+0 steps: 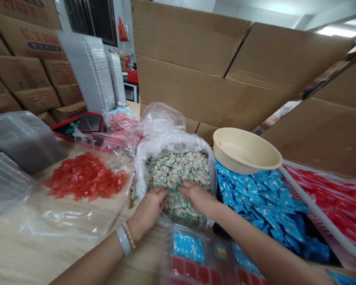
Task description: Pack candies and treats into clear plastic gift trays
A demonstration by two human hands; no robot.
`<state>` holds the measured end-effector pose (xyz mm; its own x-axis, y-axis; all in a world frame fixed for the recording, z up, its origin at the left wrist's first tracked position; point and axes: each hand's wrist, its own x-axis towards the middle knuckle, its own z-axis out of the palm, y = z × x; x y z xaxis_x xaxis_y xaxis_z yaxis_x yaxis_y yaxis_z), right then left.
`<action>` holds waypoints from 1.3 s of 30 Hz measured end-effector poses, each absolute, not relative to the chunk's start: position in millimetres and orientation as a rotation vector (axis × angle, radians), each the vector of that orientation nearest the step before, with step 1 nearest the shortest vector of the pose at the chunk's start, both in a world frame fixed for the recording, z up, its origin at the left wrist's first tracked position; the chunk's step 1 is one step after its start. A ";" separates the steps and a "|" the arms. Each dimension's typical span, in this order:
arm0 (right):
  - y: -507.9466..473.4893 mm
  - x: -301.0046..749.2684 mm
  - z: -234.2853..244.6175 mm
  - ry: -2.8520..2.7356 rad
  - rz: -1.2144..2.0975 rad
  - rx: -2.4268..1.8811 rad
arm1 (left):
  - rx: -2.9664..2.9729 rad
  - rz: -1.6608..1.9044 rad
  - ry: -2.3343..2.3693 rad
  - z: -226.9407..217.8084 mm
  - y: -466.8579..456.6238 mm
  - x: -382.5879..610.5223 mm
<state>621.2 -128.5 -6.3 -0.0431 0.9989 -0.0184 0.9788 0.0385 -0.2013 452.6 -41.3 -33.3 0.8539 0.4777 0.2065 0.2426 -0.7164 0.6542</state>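
Note:
Small green-and-tan packets (178,166) fill a container lined with a white plastic bag (141,174). At the near left of the pile, my left hand (150,208) touches the packets, fingers bent in towards the thumb; whatever they pinch is too small to make out. My right hand (198,198) lies over the packets on the right, its fingers stretched out and slightly apart. Below both hands is a clear compartment tray (169,253). It holds blue sachets (188,246), red pieces (192,271) and a small green-and-tan packet (221,250).
Red translucent pieces (86,176) lie on clear plastic at left. To the right, a cream basin (246,152) rests over blue sachets (255,198), beside a basket (302,198) of red items. Tall stacked clear trays (89,71) and cardboard (190,51) stand behind.

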 end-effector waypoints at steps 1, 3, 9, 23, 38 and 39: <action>-129.2 621.6 -8.4 -2.166 0.231 -2.084 | 2.390 0.488 0.504 -34.8 -41.6 452.4; -130.8 621.5 -10.4 -2.166 0.241 -2.090 | 2.398 0.506 0.468 -37.2 -42.0 452.3; -134.7 616.5 -6.1 -2.131 0.240 -2.150 | 2.431 0.562 0.478 -40.7 -42.1 451.3; -148.9 615.0 -22.4 -1.896 0.221 -2.006 | 1.659 0.689 0.842 -19.6 -57.4 483.3; -155.4 615.1 -34.5 -1.733 0.209 -1.952 | 1.297 0.609 0.892 -21.8 -80.4 508.0; -156.3 615.1 -33.6 -1.744 0.210 -1.954 | 1.279 0.610 0.895 -21.7 -80.5 508.9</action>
<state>615.1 -156.3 -33.6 0.1641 0.9627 0.2150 0.8839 -0.0468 -0.4653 508.9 -80.5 -21.7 0.5384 0.8124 -0.2239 0.0885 0.2097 0.9738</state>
